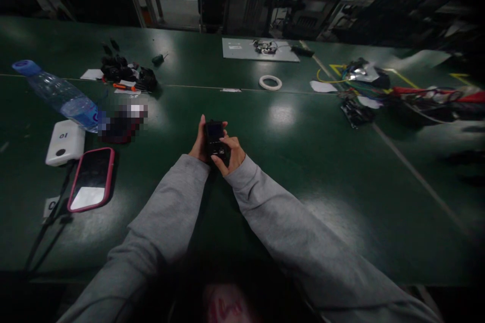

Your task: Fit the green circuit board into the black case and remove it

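Observation:
A small black handheld device point(215, 131) with a dark screen and a row of small buttons is held above the green table in front of me. My left hand point(198, 142) is wrapped round its left side, with the thumb along the edge and fingertips showing at the far right corner. My right hand point(234, 154) grips the device's lower right part, its index finger over the front below the screen and its thumb at the bottom edge. What the screen displays is too dark to read.
On the left lie a plastic bottle point(62, 93), a white box point(66, 142) with a cable and a pink-cased phone point(91, 179). Farther off are black parts point(117, 68), a screwdriver point(158, 59), a tape roll point(261, 82) and a grey board point(240, 49). Wires point(424, 98) clutter the right.

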Tool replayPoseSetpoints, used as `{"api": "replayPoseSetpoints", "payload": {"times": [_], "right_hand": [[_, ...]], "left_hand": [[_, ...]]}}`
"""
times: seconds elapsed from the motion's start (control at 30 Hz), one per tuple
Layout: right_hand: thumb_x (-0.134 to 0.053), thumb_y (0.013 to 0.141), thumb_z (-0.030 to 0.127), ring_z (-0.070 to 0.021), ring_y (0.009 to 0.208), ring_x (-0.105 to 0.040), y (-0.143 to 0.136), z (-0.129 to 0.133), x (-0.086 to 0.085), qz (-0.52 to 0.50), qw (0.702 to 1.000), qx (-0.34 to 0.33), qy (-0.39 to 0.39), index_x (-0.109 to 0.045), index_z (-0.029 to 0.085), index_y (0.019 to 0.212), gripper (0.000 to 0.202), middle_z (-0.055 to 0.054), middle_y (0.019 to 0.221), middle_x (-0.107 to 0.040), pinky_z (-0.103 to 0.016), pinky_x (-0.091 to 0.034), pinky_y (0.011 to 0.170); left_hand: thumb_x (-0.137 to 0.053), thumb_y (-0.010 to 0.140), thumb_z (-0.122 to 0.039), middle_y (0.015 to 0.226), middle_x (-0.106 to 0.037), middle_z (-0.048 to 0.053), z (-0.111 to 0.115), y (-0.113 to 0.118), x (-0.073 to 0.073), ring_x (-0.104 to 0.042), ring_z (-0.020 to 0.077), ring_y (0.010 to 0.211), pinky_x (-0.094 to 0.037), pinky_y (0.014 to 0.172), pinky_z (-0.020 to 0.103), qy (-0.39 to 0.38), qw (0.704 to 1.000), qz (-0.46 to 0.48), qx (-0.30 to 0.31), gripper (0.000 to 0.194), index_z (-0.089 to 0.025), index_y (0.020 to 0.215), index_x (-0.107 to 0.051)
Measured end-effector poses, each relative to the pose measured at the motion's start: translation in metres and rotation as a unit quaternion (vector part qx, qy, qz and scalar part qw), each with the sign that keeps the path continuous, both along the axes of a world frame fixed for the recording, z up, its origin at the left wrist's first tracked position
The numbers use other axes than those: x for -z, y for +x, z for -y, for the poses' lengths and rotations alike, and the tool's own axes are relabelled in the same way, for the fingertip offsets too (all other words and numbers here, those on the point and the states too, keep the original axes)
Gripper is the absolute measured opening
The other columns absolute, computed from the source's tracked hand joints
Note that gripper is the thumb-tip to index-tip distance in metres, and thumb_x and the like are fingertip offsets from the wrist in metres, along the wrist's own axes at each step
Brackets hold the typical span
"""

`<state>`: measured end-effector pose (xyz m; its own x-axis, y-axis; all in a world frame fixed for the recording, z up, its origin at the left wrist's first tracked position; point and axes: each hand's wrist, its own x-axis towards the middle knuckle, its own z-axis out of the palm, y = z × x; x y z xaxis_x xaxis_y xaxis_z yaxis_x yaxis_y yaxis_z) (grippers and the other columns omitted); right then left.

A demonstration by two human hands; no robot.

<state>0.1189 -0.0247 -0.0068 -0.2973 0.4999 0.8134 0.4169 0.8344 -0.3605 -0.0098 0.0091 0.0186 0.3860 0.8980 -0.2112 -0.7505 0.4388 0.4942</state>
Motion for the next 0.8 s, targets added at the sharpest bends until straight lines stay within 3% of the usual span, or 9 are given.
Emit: {"api": "replayPoseSetpoints", "payload": {"times": [0.37, 0.8], "right_hand": [[-0.043, 0.097, 0.043, -0.0244, 0.123, -0.051, -0.0005, 0.0016, 0.0046, 0.034, 0.998, 0.022, -0.042, -0.027, 0.020, 0.139, 0.050, -0.014, 0.129, -0.049, -0.043, -0.053, 0.095], [-0.039, 0.098, 0.048, -0.0239, 0.120, -0.054, -0.0025, 0.0024, 0.0076, 0.033, 0.995, 0.050, -0.076, -0.031, 0.021, 0.137, 0.048, -0.014, 0.128, -0.051, -0.042, -0.055, 0.092]], "left_hand": [[-0.042, 0.080, -0.077, 0.074, -0.064, 0.005, 0.0049, 0.0004, -0.0069, -0.065, 0.0164, 0.071, -0.052, 0.069, 0.030, -0.027, 0.999, -0.026, 0.005, 0.070, -0.016, 0.103, -0.067], [-0.051, 0.079, -0.072, 0.077, -0.066, 0.006, 0.0048, -0.0010, -0.0056, -0.065, 0.0182, 0.076, -0.051, 0.075, 0.032, -0.035, 0.998, -0.048, 0.009, 0.064, -0.016, 0.107, -0.067]]}}
